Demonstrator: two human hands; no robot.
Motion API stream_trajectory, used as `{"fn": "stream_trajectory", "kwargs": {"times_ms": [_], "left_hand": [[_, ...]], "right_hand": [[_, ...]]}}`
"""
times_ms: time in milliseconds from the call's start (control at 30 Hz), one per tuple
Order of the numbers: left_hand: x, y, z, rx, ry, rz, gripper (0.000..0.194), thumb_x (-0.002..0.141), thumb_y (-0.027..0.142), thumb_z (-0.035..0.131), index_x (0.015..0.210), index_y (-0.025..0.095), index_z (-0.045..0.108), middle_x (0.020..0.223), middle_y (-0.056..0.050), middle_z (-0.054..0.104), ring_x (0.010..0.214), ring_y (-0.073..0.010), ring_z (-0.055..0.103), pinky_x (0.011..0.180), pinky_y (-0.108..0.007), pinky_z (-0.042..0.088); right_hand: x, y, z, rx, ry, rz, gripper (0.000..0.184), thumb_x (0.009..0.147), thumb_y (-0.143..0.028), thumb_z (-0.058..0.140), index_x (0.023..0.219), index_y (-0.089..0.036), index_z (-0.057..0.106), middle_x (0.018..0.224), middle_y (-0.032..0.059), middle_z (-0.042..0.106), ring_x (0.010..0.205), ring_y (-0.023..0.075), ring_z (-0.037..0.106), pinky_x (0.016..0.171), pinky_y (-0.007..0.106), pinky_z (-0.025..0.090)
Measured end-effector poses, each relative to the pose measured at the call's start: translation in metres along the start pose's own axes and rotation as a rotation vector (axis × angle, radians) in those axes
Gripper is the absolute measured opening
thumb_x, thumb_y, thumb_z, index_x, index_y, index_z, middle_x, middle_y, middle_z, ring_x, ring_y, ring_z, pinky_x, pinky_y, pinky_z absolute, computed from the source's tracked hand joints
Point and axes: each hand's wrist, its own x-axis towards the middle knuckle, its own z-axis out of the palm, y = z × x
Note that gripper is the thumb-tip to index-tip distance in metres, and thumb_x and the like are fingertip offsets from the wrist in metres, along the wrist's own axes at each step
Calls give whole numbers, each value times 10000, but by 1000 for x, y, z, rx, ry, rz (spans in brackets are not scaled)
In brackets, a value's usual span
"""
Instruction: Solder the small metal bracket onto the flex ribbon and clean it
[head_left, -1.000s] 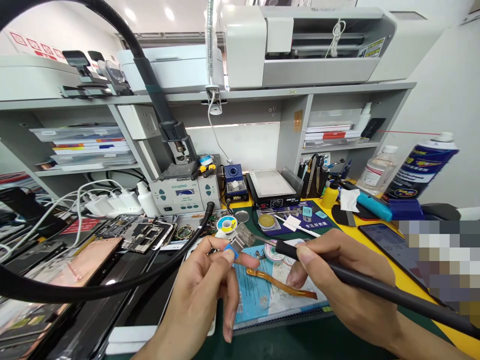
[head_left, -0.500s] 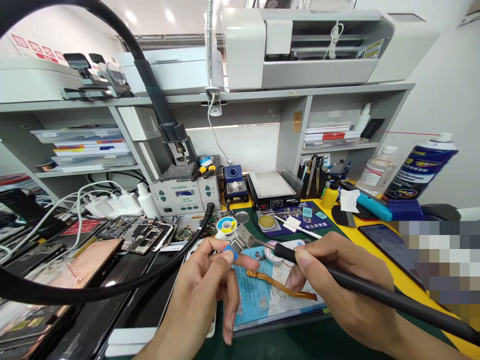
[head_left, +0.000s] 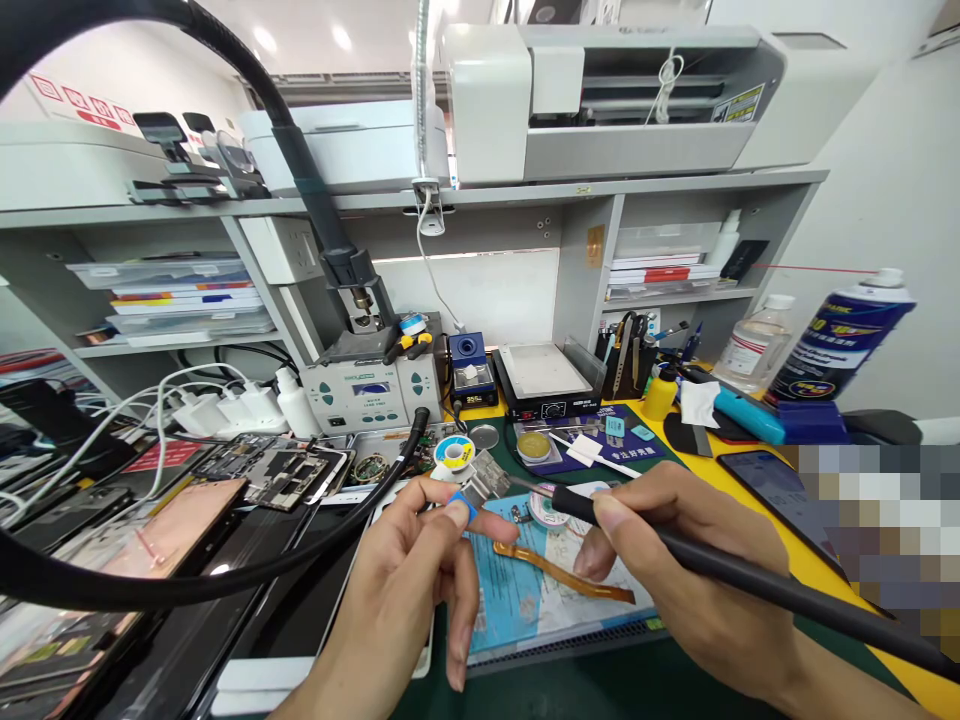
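Between the thumb and forefinger of my left hand (head_left: 420,565) is a small silvery metal piece (head_left: 486,474), with a blue part (head_left: 463,503) at the pinched end. I cannot make out its exact kind. My right hand (head_left: 690,560) grips a black soldering iron (head_left: 739,572) like a pen, its thin tip close to the metal piece's right end; whether they touch is unclear. Beneath both hands lies a blue and white sheet (head_left: 517,610) bearing an orange flex cable (head_left: 562,577). A solder reel (head_left: 454,455) stands just behind my left fingers.
A thick black hose (head_left: 247,585) loops across the left side over phone parts (head_left: 292,465). At the back are a rework station (head_left: 367,385) and a heating plate (head_left: 551,375). A round tin (head_left: 534,446), a phone (head_left: 780,510) and a spray can (head_left: 840,340) are to the right.
The soldering iron has shifted very slightly to the right, away from the metal piece. My left hand keeps nearly the same pose, and the camera view has moved a little.
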Motion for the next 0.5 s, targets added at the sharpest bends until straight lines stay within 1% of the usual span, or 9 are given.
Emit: {"fn": "stream_trajectory", "kwargs": {"times_ms": [500], "left_hand": [[0,0,1,1,20,14,254,961,462,524,920,212,503,374,63,519,274,-91,382,334,-184,393]], "right_hand": [[1,0,-1,-40,-15,-9,236,903,-361,635,701,-239,648,580,-19,708,520,160,687,519,250,541]]}}
